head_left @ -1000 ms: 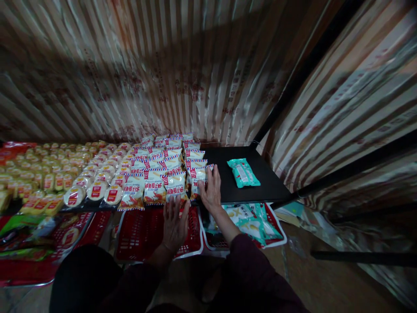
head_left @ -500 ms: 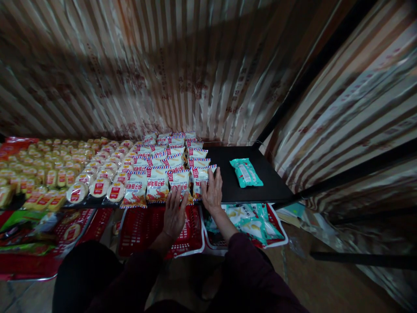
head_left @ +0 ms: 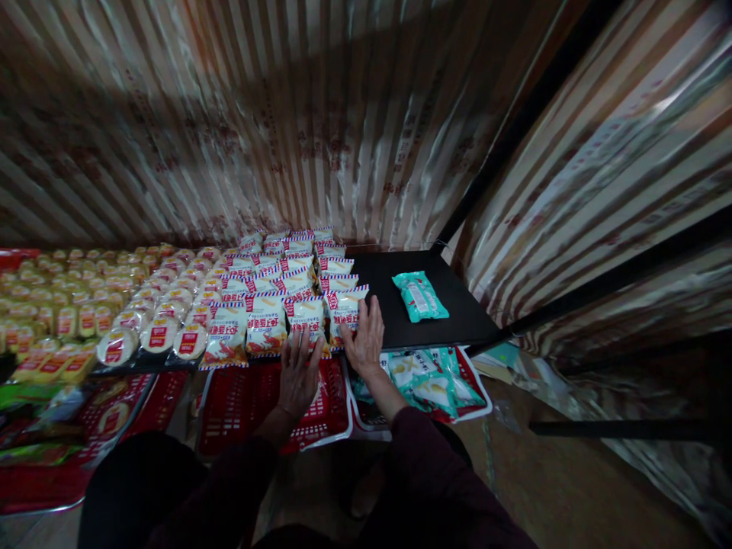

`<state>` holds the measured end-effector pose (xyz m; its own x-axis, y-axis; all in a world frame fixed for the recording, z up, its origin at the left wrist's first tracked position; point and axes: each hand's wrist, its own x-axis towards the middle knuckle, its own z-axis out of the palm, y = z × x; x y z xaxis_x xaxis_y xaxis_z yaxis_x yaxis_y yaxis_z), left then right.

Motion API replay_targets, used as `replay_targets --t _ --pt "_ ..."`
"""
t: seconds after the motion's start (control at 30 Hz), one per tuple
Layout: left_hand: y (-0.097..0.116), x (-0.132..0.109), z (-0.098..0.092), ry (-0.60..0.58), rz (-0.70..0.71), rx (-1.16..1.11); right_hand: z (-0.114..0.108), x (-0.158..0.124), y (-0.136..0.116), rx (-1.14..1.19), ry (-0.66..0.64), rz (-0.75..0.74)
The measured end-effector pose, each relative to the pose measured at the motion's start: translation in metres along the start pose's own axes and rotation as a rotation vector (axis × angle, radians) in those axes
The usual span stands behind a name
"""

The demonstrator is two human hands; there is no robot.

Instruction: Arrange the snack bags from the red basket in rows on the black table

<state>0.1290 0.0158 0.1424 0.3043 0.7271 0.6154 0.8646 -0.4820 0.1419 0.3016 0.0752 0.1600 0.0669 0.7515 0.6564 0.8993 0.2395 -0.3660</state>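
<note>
Head view: the right hand (head_left: 363,343) lies flat, palm down, at the front edge of the black shelf (head_left: 457,324). Its fingers are stretched out and slightly spread, and their tips rest on the end packet (head_left: 341,303), the rightmost one of the front row. It grips nothing. The left hand (head_left: 297,377) is just beside it, also opened flat with the fingers together. Its fingertips touch the lower edge of the neighbouring packet (head_left: 307,314), and its palm hangs off the shelf's front edge. It too clasps nothing. Both packets are cream with red print and a red-and-blue striped top, and they lie overlapped with the striped packets (head_left: 268,278) that run in rows back to the shelf's rear edge.

Right of those rows the shelf is bare black, except for a teal packet (head_left: 419,296) lying alone near the right edge, well apart from the hands. Left of the rows lie round cakes (head_left: 154,324) in clear wrap, and beyond them yellow packets (head_left: 51,320) toward the left end.

Below the front edge, a red basket (head_left: 240,412) sits under the left hand. A white-rimmed basket (head_left: 479,402) holding more teal bags (head_left: 428,381) sits under the right forearm. Striped foil sheeting (head_left: 257,137) hangs behind the shelf, and a black post (head_left: 515,114) rises at its rear right corner.
</note>
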Motion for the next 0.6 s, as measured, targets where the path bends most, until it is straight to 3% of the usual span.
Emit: replay_targets --t 0.33,0.6 --pt "0.004 0.0 0.0 0.022 -0.011 -0.004 -0.011 -0.011 -0.005 0.027 0.024 -0.042" --pt "0.017 -0.022 -0.01 0.062 0.057 -0.177 -0.03 -0.04 -0.033 0.135 -0.005 -0.034"
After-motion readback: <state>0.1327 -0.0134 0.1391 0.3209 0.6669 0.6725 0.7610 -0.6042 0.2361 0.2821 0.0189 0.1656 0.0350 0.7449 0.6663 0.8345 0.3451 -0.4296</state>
